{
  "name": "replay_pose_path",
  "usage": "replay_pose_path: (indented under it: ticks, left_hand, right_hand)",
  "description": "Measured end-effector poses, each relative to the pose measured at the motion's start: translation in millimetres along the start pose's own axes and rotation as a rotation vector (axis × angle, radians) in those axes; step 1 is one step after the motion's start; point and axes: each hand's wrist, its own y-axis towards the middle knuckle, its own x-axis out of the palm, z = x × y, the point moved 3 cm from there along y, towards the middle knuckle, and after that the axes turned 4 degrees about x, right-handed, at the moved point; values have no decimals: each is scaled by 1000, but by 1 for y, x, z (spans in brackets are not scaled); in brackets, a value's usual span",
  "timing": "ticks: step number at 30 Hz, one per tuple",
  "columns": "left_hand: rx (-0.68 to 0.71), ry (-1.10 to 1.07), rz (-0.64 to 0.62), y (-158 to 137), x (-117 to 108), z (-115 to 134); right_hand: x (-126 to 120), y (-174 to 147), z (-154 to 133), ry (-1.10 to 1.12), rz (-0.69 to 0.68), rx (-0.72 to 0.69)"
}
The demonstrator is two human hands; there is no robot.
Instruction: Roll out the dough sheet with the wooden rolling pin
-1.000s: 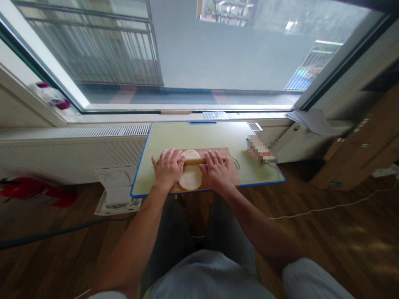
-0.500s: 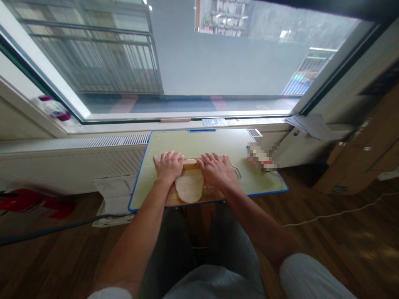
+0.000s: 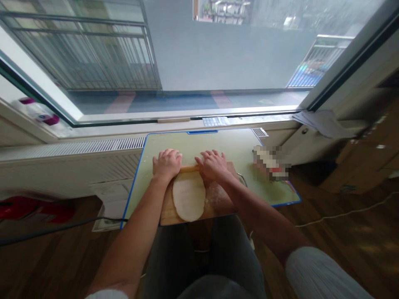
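Observation:
A wooden rolling pin (image 3: 189, 169) lies crosswise at the far edge of a flat, oval sheet of dough (image 3: 189, 197). My left hand (image 3: 167, 162) grips the pin's left end and my right hand (image 3: 213, 164) its right end, both palms down over it. Under the dough is a wooden cutting board (image 3: 167, 209), dusted with flour to the right of the sheet. A curved metal handle (image 3: 242, 179) shows at the board's right side. All this rests on a small pale-green table (image 3: 174, 142) with a blue rim.
A blurred-out item (image 3: 270, 162) lies on the table's right part. Behind stand a radiator (image 3: 124, 144) and a window sill with a bottle (image 3: 39, 111) and papers (image 3: 322, 123). A fire extinguisher (image 3: 34, 209) is at lower left, cardboard boxes (image 3: 368, 149) at right.
The pin has rolled away from me to the dough's far edge, and the dough visible on my side of it is longer. The view has shifted slightly. Both hands keep their hold.

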Motion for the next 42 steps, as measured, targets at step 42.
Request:
replay_pose_path:
  ticks: [42]
  left_hand:
    - [126, 6, 25, -95, -7, 7]
  right_hand:
    - [4, -99, -3, 59, 54, 7]
